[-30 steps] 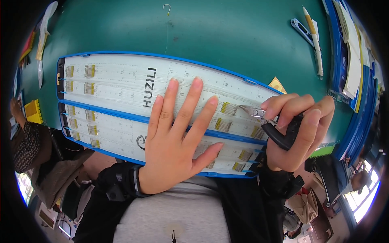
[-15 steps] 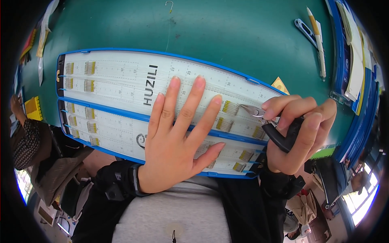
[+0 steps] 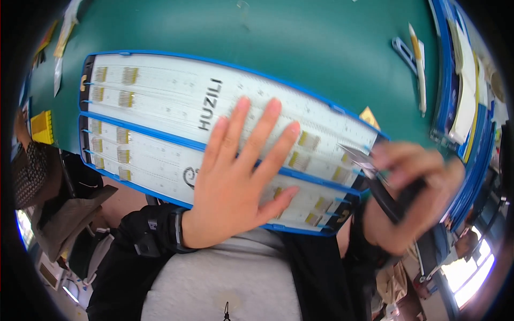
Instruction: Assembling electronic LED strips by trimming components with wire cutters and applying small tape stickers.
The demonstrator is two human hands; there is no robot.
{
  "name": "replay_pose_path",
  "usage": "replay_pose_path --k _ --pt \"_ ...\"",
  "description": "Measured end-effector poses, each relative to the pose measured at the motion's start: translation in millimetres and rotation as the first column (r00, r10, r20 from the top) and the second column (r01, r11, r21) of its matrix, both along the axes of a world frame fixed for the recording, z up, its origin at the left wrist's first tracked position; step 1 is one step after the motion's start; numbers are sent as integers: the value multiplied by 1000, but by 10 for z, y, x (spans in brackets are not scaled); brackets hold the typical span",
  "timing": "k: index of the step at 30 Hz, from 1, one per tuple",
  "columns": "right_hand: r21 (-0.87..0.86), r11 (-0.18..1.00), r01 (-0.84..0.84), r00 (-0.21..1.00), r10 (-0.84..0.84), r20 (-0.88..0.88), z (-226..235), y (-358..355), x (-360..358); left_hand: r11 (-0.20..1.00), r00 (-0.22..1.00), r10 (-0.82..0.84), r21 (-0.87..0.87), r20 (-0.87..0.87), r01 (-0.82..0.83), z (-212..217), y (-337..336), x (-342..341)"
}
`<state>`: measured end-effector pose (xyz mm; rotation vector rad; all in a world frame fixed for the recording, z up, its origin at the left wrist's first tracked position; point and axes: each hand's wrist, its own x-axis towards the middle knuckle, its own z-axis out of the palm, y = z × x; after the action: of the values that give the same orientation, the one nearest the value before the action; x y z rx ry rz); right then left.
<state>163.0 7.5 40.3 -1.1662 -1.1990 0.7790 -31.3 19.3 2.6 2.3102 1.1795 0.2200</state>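
Under our flat left hand [image 3: 235,176] we see long white panel strips [image 3: 176,115] edged in bright blue, dotted with small gold-striped patches and marked with black lettering, all on a deep green table top [image 3: 300,48]. Our right hand [image 3: 412,192], blurred, closes on black-handled cutters [image 3: 383,184] with silvery tips. Just above that grip lies a small yellow triangular scrap [image 3: 369,116]; our left wrist wears a black band [image 3: 176,231].
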Motion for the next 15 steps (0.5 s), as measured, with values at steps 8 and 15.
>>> replay_pose_path --k 8,15 --pt "-121 964 -237 427 215 878 -228 1211 56 999 992 5 -47 123 1 -135 -12 -89" --pt "-123 910 -396 233 229 945 -314 1703 -107 999 984 -7 -51 177 17 -50 -42 -125"
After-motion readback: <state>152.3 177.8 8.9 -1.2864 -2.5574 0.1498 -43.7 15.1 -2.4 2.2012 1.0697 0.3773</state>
